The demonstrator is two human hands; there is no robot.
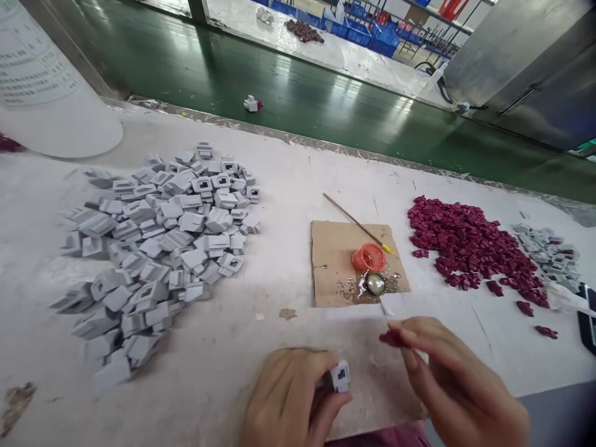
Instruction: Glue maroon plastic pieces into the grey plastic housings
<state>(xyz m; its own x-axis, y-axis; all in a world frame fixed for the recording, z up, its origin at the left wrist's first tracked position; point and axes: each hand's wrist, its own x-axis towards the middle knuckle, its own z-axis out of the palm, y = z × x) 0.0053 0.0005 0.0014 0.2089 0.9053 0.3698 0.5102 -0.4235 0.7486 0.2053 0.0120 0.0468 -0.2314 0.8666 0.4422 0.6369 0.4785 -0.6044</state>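
My left hand (293,397), near the bottom centre, grips a grey plastic block (341,376) whose end with a square opening faces up and right. To its right, my right hand (451,372) pinches a small dark red part (392,338) between thumb and fingers. The red part and the block are apart. Beyond my hands lies a brown cardboard piece (333,248) bearing an orange-red cup (369,257), a small round cap with liquid (375,284) and a thin stick with a yellow tip (356,221).
Grey blocks (172,230) form a wide pile at left. Dark red parts (465,239) are heaped at right, beside smaller grey parts (552,254). A green conveyor (302,105) crosses behind, carrying a grey-and-red piece (252,103). A white paper roll (51,93) stands upper left.
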